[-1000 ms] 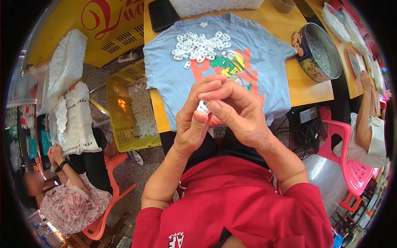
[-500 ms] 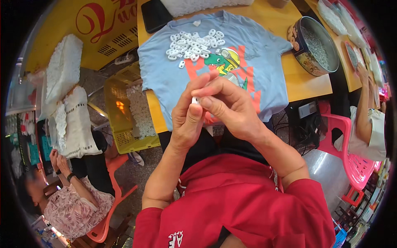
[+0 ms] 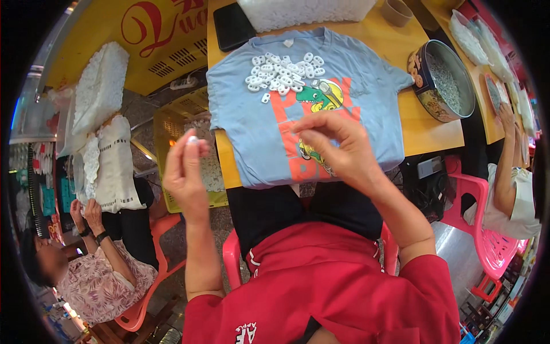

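Observation:
My left hand (image 3: 186, 172) is raised over the yellow basket's side, left of the table, its thumb and fingertips pinching a small white plastic piece (image 3: 193, 139). My right hand (image 3: 338, 143) hovers above the lower part of a blue T-shirt (image 3: 246, 137) spread on the table. Its fingers curl loosely with the tips slightly apart, and I see nothing between them. On the shirt's upper part lies a pile of white oval two-holed plastic pieces (image 3: 282, 73). One single piece (image 3: 266, 98) lies just below the pile.
A round tin (image 3: 421, 77) holding small silvery bits stands at the table's right. A yellow basket (image 3: 166, 160) with white pieces sits below left. A dark phone-like slab (image 3: 234, 27) and a white-filled container (image 3: 306, 14) lie at the back. Other people sit at both sides.
My hands were together over the shirt around a small white piece. They have parted: the left moved left with a white piece, the right slightly right.

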Demonstrator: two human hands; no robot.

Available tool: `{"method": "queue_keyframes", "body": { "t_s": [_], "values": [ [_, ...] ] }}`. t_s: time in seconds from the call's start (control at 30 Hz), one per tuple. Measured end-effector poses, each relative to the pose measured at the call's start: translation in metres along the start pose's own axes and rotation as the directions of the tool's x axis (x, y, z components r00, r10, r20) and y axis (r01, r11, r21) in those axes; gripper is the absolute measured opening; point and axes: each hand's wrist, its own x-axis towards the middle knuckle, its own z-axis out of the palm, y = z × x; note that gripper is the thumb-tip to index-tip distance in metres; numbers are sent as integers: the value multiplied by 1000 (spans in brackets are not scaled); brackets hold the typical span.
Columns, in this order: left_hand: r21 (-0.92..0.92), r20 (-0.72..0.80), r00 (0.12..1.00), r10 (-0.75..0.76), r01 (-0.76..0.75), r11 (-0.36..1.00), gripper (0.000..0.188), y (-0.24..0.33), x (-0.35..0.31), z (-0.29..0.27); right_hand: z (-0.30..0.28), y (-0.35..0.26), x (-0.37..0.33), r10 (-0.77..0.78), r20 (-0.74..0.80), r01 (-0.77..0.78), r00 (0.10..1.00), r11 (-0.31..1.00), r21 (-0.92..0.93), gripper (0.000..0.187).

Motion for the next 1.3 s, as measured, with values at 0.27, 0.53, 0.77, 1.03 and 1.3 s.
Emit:
{"method": "queue_keyframes", "body": {
  "t_s": [0.27,0.53,0.77,1.03,1.3],
  "values": [
    [247,-75,994,76,-55,968,36,-41,15,-43,-44,6,32,-134,-115,62,984,873,-484,10],
    [-82,59,987,151,-146,986,23,5,2,20,0,22,83,-404,245,440,881,515,-735,13],
    [-227,237,965,112,-57,972,24,12,-10,51,11,27,105,-439,414,550,798,249,-797,14],
    [-295,273,961,-36,120,948,22,13,-8,63,8,2,68,48,195,4,980,965,-262,14],
    [-305,340,922,184,-77,949,23,20,-8,79,-5,-7,39,317,342,-439,885,813,382,22]
  ]
}}
